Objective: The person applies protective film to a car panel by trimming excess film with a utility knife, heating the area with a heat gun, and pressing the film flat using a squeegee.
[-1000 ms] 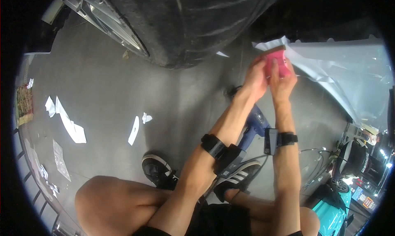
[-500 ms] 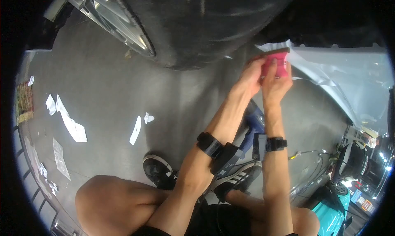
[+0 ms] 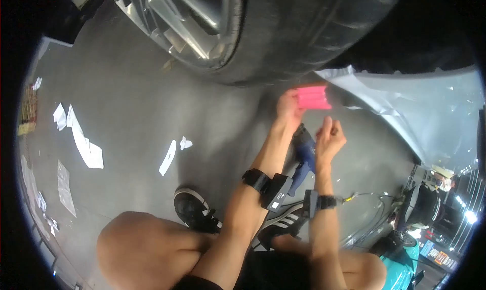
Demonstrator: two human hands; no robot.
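Right of upper centre, the left hand (image 3: 288,108) pinches a pink, ridged, seemingly plastic block (image 3: 313,97) by its frame-left end, sensible if light and stiff; the right hand (image 3: 330,139) curls, contents unclear.

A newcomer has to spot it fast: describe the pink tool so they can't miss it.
Start at the big black tyre at the top of the view. Just below it, the person's left hand grips one end of the pink tool. Its bright pink sets it apart from the dark blue tool lower down.
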